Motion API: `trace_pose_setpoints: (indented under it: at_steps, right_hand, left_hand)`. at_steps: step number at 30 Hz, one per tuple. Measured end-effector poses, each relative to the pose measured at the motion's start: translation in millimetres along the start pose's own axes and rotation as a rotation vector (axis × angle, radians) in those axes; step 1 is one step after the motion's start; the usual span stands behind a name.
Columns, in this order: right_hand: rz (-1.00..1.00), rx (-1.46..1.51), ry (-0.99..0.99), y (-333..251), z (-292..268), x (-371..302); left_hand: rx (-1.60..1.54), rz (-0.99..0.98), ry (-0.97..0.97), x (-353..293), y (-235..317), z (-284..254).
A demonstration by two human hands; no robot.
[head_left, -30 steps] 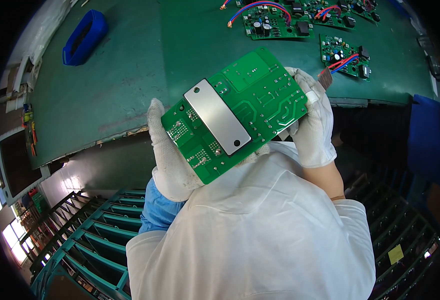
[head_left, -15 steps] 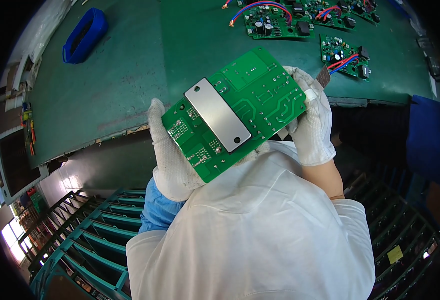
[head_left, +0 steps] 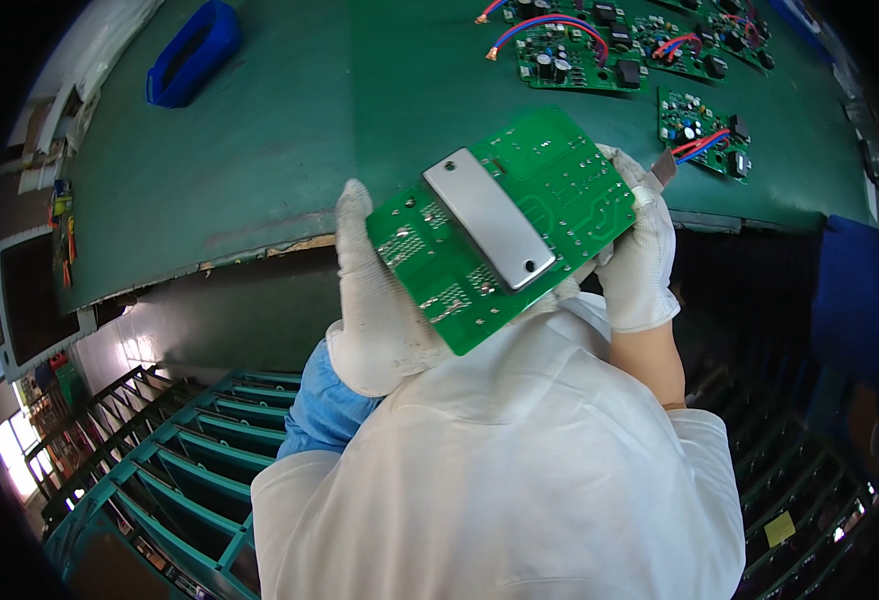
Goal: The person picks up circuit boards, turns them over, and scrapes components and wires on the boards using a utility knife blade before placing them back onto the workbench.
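A large green circuit board [head_left: 580,185] is held in front of my chest, solder side up and tilted. A flat silver metal plate [head_left: 490,218] with a hole near each end lies across its middle. My left hand [head_left: 385,310], in a white glove, supports the board's lower left edge; its thumb points up beside the corner and the other fingers are hidden underneath. My right hand [head_left: 642,250], gloved too, grips the right edge. A small grey-brown flat piece [head_left: 665,168] sticks out by the right fingers; I cannot tell whether they hold it.
Several populated circuit boards [head_left: 705,130] with red and blue wires lie on the green bench [head_left: 260,150] at the far right. A blue tray [head_left: 192,55] sits at the far left. Teal racks [head_left: 190,450] stand at lower left, dark racks [head_left: 800,470] at lower right.
The board and both hands have shifted right in the picture, the board's tilt changing slightly. Bench items have also moved a little right with the view. Both hands keep their hold.
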State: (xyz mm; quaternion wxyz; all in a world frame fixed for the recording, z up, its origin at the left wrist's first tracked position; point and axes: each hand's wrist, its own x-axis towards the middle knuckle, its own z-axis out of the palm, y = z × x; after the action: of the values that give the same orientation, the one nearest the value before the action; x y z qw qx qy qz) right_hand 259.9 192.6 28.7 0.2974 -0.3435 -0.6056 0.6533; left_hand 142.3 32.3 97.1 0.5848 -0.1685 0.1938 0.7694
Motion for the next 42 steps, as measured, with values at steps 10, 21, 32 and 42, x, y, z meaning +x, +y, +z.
trace_pose_setpoints:
  at_steps: [10,21,32,42]
  right_hand:
    - [0.203,0.382,0.168,9.7,11.7,8.3]
    - [0.164,0.37,0.023,2.1,9.1,3.2]
    - [0.108,0.646,-0.034,-7.1,6.4,-9.1]
    - [0.027,0.574,-0.075,-15.1,6.0,-15.7]
  left_hand:
    - [-0.107,-0.136,-0.314,11.2,3.4,-13.2]
    - [0.058,-0.067,-0.159,5.3,2.5,-4.7]
    - [0.209,-0.024,-0.088,-2.1,0.5,-2.9]
    - [0.217,-0.044,-0.116,-9.9,2.8,-9.0]
